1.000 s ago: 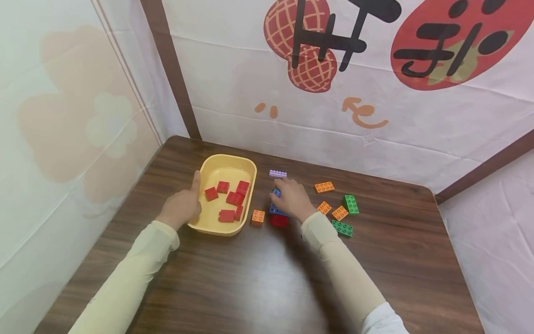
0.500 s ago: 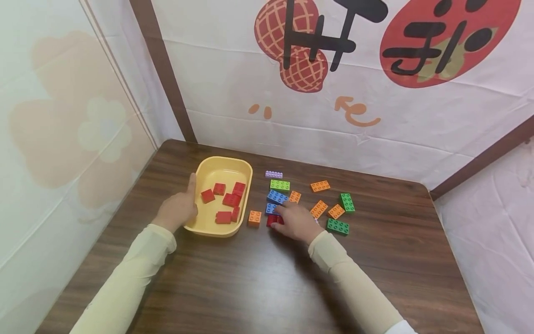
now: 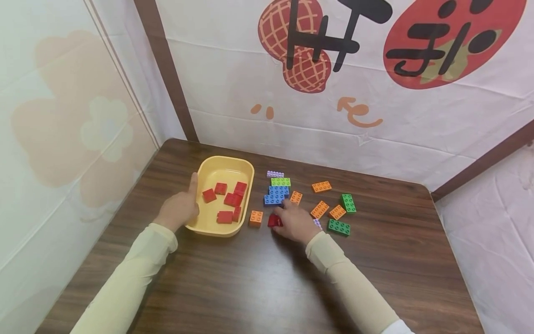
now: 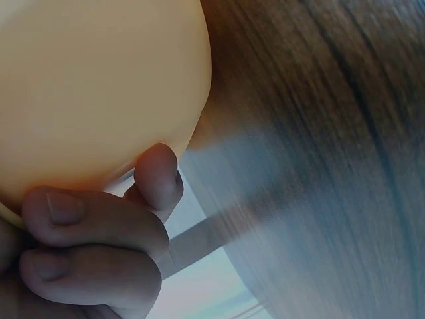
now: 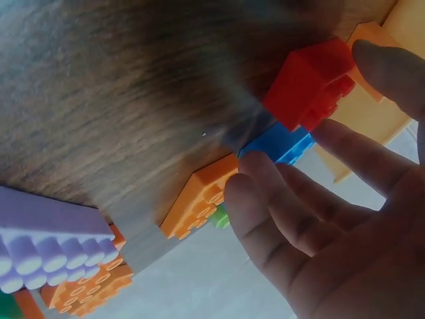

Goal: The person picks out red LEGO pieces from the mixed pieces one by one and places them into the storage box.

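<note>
My left hand point(image 3: 178, 208) grips the left side of a yellow tray point(image 3: 201, 227), one finger lying straight along its rim. In the left wrist view, bent fingers point(image 4: 99, 219) press the tray's outer wall. Several red building blocks point(image 3: 224, 216) lie inside the tray. To its right, my right hand point(image 3: 297, 221) pinches a red building block point(image 5: 309, 80) between thumb and index finger, low over the table; its other fingers reach out loosely. Just beyond are two blue blocks point(image 3: 274, 200), side by side, and a lime green block point(image 3: 281, 182). An orange block point(image 3: 256, 218) lies between tray and right hand.
A thin purple block point(image 3: 275, 174) lies at the back. Orange blocks point(image 3: 320, 209) and green blocks point(image 3: 339, 227) are scattered right of my right hand, with another purple block point(image 5: 53, 232) close beside it. Fabric walls point(image 3: 233, 125) stand behind and beside the wooden table point(image 3: 250, 287).
My right hand has come from the blue blocks towards me, to the red block. The nearer blue block has shifted away from the red one, against the other blue. My left hand stays.
</note>
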`<action>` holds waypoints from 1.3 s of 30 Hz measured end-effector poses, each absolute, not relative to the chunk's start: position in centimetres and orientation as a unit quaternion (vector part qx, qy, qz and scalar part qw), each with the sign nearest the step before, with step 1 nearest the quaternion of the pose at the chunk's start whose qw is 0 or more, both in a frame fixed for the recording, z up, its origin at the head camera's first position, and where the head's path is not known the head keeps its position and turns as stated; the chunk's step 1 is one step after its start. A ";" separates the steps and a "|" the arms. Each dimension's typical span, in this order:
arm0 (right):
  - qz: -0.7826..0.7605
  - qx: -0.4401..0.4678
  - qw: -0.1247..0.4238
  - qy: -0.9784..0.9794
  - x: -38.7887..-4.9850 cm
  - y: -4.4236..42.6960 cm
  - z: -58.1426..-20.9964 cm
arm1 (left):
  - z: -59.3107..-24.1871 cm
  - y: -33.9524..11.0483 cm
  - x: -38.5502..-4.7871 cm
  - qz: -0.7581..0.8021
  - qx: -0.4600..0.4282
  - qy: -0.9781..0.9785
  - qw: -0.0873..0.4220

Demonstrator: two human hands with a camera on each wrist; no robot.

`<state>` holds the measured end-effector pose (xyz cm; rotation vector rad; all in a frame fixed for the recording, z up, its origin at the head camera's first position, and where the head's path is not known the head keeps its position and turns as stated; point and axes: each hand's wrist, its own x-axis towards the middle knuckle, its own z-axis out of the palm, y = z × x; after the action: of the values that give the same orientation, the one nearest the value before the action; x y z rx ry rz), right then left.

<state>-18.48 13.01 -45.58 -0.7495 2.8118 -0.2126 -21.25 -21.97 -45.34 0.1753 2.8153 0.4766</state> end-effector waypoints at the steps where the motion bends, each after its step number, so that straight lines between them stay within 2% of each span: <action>1: -0.070 -0.258 0.111 0.957 -18.4 13.0 -45.6 | -45.3 -22.0 -21.3 0.164 0.062 0.975 0.139; 21: -0.078 -0.261 0.105 0.956 -18.5 12.6 -46.9 | -45.2 -21.9 -21.3 0.164 0.060 0.974 0.147; 28: -0.123 -0.224 0.102 0.961 -19.3 14.4 -45.3 | -45.3 -22.0 -21.3 0.163 0.058 0.973 0.151; 34: -0.127 -0.170 0.069 0.975 -19.9 16.8 -43.6 | -45.5 -21.9 -21.3 0.161 0.058 0.973 0.152; 39: -0.128 -0.166 0.048 0.977 -20.3 17.7 -42.8 | -45.4 -21.9 -21.4 0.161 0.060 0.974 0.151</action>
<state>-20.28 17.73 -42.82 -0.5049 2.9774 -0.3901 -21.36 -21.90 -45.42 0.1722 2.7957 0.4624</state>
